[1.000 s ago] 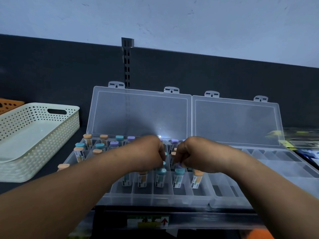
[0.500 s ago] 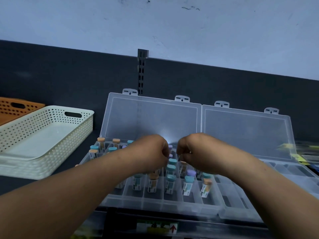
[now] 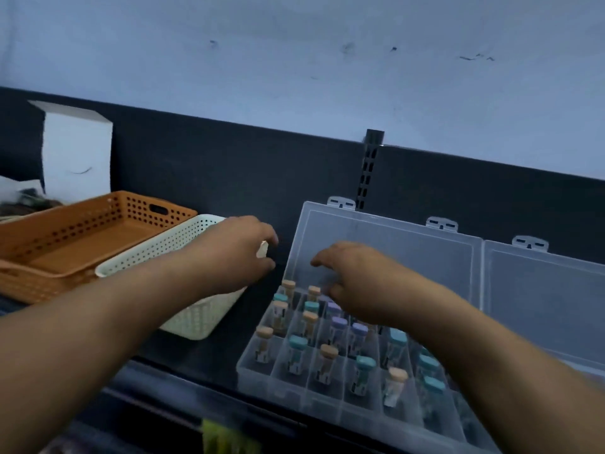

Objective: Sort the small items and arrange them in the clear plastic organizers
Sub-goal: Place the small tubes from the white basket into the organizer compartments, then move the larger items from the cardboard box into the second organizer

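A person's two bare forearms reach forward over a dark counter. Under and just in front of the right hand (image 3: 357, 283) lies a clear plastic compartment organizer (image 3: 284, 385), lid open and leaning back; its cells hold small upright vials with orange, teal and purple caps (image 3: 298, 343), most of one vial per cell as far as can be seen. The right hand hovers above the far rows with fingers spread and loosely curled, holding nothing visible. To its left, the left hand (image 3: 235, 253) sits over the near corner of a cream perforated plastic basket (image 3: 196, 319), thumb and fingers curved as if around the rim; whether it grips the rim or only touches it, I cannot tell. Left of that hand is an orange perforated plastic tray (image 3: 65, 237). Right of the right hand, a second clear organizer lid (image 3: 543, 296) stands open. Farther back, a white box (image 3: 77, 152) rests against the dark wall panel (image 3: 229, 172).
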Demonstrator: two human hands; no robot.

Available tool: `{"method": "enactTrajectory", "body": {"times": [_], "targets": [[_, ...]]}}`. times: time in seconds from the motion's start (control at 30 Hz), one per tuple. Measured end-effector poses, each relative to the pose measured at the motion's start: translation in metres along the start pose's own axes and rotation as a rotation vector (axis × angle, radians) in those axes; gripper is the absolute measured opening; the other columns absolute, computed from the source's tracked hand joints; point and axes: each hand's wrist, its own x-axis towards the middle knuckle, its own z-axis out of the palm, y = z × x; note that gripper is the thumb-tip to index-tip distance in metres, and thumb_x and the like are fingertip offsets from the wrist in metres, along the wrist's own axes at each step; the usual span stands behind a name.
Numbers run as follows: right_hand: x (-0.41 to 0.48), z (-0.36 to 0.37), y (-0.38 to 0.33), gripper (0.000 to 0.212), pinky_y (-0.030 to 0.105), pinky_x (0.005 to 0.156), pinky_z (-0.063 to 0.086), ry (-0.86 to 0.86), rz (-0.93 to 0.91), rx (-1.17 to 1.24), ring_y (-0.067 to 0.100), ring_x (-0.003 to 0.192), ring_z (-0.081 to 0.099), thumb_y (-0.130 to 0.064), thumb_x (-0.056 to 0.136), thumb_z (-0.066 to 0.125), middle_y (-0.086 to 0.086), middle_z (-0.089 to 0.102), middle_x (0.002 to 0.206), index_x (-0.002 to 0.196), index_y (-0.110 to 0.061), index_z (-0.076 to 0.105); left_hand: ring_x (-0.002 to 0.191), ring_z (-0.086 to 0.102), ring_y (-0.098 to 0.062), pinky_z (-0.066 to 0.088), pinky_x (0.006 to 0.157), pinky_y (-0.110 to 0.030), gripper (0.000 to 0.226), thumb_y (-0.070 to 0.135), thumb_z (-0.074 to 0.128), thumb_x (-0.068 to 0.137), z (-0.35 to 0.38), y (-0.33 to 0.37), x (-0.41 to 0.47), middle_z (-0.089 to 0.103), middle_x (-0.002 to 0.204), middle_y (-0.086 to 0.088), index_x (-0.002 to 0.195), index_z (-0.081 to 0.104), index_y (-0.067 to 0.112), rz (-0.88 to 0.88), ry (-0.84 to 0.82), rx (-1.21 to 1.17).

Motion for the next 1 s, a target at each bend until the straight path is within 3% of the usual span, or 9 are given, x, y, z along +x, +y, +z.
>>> {"method": "enactTrajectory", "body": {"times": [0.2, 0.3, 0.53, 0.73, 0.87, 1.0], "targets": [[0.062, 0.007, -0.065, 0.046, 0.038, 0.103, 0.041, -0.027, -0.070, 0.019, 0.022, 0.126, 0.046, -0.031, 0.095, 0.055, -0.001, 0.046, 0.141, 0.140, -0.027, 0.046, 0.114, 0.052, -0.016, 0.045, 0.094, -0.032, 0.039, 0.040, 0.062, 0.088, -0.016, -0.099, -0.006, 0.053, 0.130, 0.006, 0.126, 0.056, 0.031, -0.130, 0.011, -0.001], [0.093, 0.012, -0.095, 0.045, 0.031, 0.099, 0.041, -0.080, -0.074, 0.058, 0.018, 0.125, 0.048, -0.034, 0.094, 0.057, -0.004, 0.047, 0.142, 0.138, -0.029, 0.047, 0.113, 0.054, -0.015, 0.045, 0.089, -0.029, 0.038, 0.039, 0.062, 0.088, -0.020, -0.143, -0.007, 0.054, 0.132, 0.006, 0.125, 0.057, 0.030, -0.166, 0.006, -0.023], [0.161, 0.035, -0.158, 0.046, 0.028, 0.087, 0.051, -0.274, -0.028, 0.214, 0.010, 0.098, 0.060, -0.033, 0.084, 0.072, -0.010, 0.065, 0.111, 0.126, -0.030, 0.056, 0.119, 0.050, -0.012, 0.043, 0.094, -0.031, 0.040, 0.038, 0.061, 0.089, -0.015, -0.216, 0.003, 0.052, 0.136, 0.011, 0.128, 0.055, 0.035, -0.106, -0.105, -0.028], [0.195, 0.067, -0.176, 0.026, 0.033, 0.067, 0.059, -0.664, 0.170, 0.271, 0.020, 0.069, 0.066, -0.015, 0.091, 0.062, 0.006, 0.068, 0.082, 0.117, -0.017, 0.059, 0.120, 0.050, -0.014, 0.042, 0.099, -0.031, 0.048, 0.040, 0.060, 0.090, 0.003, -0.254, 0.012, 0.053, 0.136, 0.008, 0.136, 0.048, 0.033, 0.000, -0.296, -0.063], [0.202, 0.079, -0.181, 0.015, 0.028, 0.057, 0.053, -0.770, 0.214, 0.431, 0.020, 0.067, 0.062, -0.012, 0.092, 0.059, 0.002, 0.066, 0.081, 0.100, -0.024, 0.065, 0.118, 0.051, -0.014, 0.041, 0.093, -0.028, 0.048, 0.038, 0.057, 0.091, 0.011, -0.261, 0.014, 0.054, 0.134, 0.007, 0.138, 0.047, 0.032, 0.051, -0.264, -0.098], [0.208, 0.090, -0.188, 0.032, 0.030, 0.059, 0.049, -0.813, 0.225, 0.690, 0.014, 0.060, 0.055, 0.000, 0.094, 0.051, -0.004, 0.061, 0.069, 0.086, -0.027, 0.066, 0.119, 0.051, -0.015, 0.039, 0.087, -0.025, 0.048, 0.034, 0.055, 0.089, 0.018, -0.264, 0.016, 0.056, 0.134, 0.006, 0.137, 0.049, 0.031, 0.089, -0.201, -0.102]]}}
